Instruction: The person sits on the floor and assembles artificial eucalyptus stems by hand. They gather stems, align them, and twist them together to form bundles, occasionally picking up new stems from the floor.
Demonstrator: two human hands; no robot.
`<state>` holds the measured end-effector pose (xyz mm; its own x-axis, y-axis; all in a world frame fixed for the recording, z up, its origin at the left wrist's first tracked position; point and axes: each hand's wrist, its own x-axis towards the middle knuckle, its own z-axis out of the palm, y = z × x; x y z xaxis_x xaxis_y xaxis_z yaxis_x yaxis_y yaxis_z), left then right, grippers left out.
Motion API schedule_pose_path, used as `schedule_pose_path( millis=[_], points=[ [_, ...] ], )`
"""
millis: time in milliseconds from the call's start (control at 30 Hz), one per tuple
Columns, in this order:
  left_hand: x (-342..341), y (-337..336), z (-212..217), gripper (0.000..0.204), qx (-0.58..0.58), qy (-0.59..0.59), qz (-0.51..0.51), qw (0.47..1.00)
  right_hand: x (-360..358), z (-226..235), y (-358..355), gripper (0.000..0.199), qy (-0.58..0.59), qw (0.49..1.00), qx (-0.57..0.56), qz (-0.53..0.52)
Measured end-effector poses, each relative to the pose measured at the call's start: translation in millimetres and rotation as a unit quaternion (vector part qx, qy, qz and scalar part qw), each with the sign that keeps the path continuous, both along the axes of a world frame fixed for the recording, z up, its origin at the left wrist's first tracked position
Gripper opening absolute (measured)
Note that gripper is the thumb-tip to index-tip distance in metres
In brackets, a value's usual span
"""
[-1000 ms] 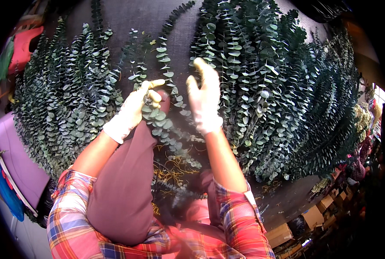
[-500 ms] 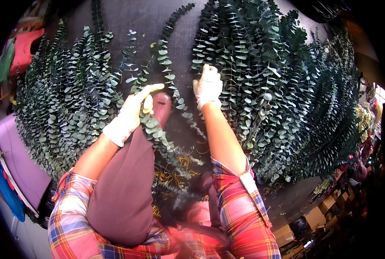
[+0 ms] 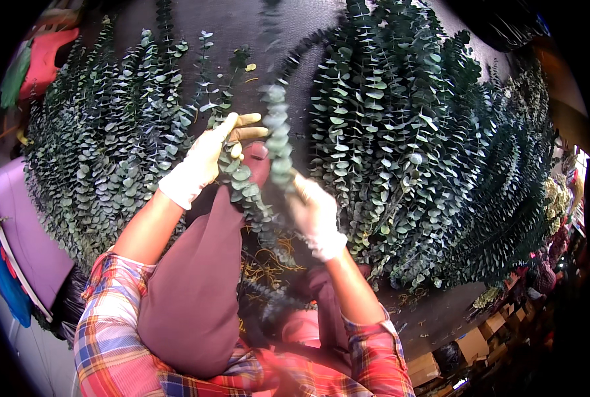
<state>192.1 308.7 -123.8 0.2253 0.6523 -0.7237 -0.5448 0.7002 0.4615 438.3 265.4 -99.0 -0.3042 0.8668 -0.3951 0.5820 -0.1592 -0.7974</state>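
Note:
My left hand (image 3: 209, 155), in a pale work glove, holds eucalyptus stems (image 3: 243, 188) in its lower fingers. Its upper fingers point out to the right. The leafy ends of those stems run down below the hand and some leaves show above it. My right hand (image 3: 313, 212), also gloved and smeared by motion, grips the lower end of another eucalyptus stem (image 3: 279, 129). That stem rises upright and blurred, just right of my left fingers. The right fingertips are partly hidden by leaves.
Dense rows of eucalyptus lie on the left (image 3: 120, 126) and on the right (image 3: 401, 139) of a dark surface (image 3: 222, 26). Yellow stringy scraps (image 3: 275, 261) lie between my knees. A purple bin (image 3: 30, 225) stands at far left, cardboard boxes (image 3: 473, 347) at lower right.
My right hand has drawn back toward me and left from the right-hand row, now with a stem in it. My left hand stays nearly in place, its upper fingers more spread.

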Motion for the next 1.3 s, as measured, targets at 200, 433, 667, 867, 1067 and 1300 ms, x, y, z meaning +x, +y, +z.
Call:
schedule_pose_path(
  millis=[200,433,667,867,1067,1300],
  points=[
    [-0.1,-5.4,0.6,0.060,0.001,-0.028,-0.013,1.000,4.1,8.1,-54.4,0.047,-0.053,0.995,0.002,0.081],
    [5.4,-11.4,3.1,0.060,0.041,-0.025,-0.050,0.998,10.9,-3.9,-58.6,0.052,-0.062,0.993,0.026,0.101],
    [-1.2,-19.2,11.2,0.045,0.060,0.042,-0.129,0.989,7.1,0.8,-57.7,0.053,-0.085,0.983,-0.063,0.151],
    [-2.9,-22.1,4.3,0.031,0.034,0.018,-0.141,0.989,21.3,-1.1,-19.4,0.055,0.069,0.938,-0.308,0.145],
    [-3.7,-18.7,8.2,0.038,0.046,-0.018,-0.146,0.988,0.5,-55.0,41.3,0.054,0.058,0.969,-0.211,-0.113],
    [-2.2,-18.6,8.1,0.042,0.063,0.011,-0.128,0.990,-42.5,-104.1,74.3,0.059,-0.208,0.978,0.002,-0.023]
  ],
)
